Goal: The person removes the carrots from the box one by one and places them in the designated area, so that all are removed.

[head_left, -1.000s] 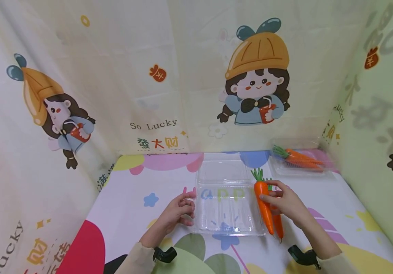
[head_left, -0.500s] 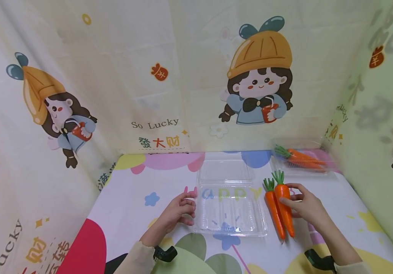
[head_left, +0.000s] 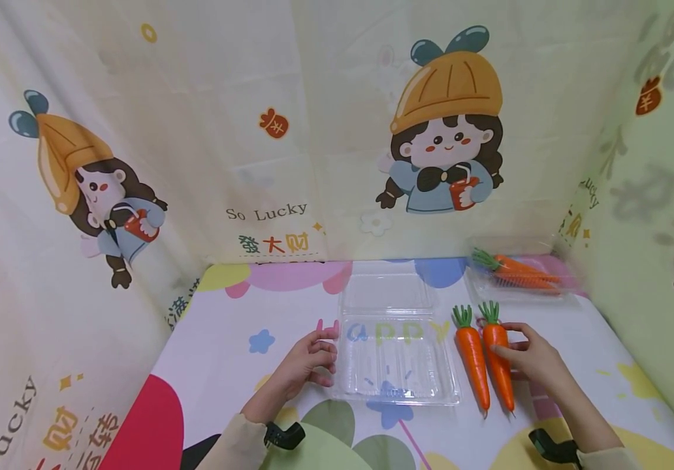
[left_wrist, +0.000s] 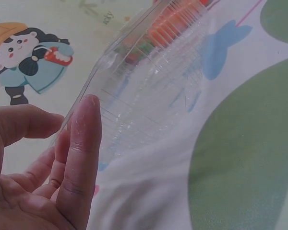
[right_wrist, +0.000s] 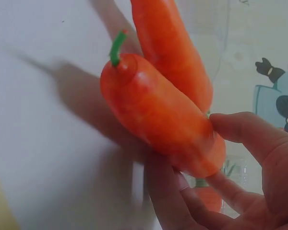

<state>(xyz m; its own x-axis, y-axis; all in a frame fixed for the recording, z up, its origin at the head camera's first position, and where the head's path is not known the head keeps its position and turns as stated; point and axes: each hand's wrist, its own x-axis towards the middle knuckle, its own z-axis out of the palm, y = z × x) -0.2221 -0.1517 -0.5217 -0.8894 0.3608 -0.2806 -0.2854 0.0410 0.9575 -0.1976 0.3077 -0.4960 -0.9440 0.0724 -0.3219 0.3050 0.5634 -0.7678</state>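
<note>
My right hand holds an orange carrot with a green top, thumb on one side and fingers on the other. A second carrot lies beside it, to the left. In the right wrist view the held carrot shows its tip end, with the other carrot behind. My left hand is at the left edge of a clear plastic container with its lid folded back. In the left wrist view its thumb and finger pinch the container's rim.
A second clear plastic box with carrots inside stands at the back right, near the wall. A printed cloth covers the table, and fabric walls rise at the back and sides.
My right hand has moved right, away from the container, with the carrots. They now stand slightly apart, both to the right of the container. My left hand has stayed put.
</note>
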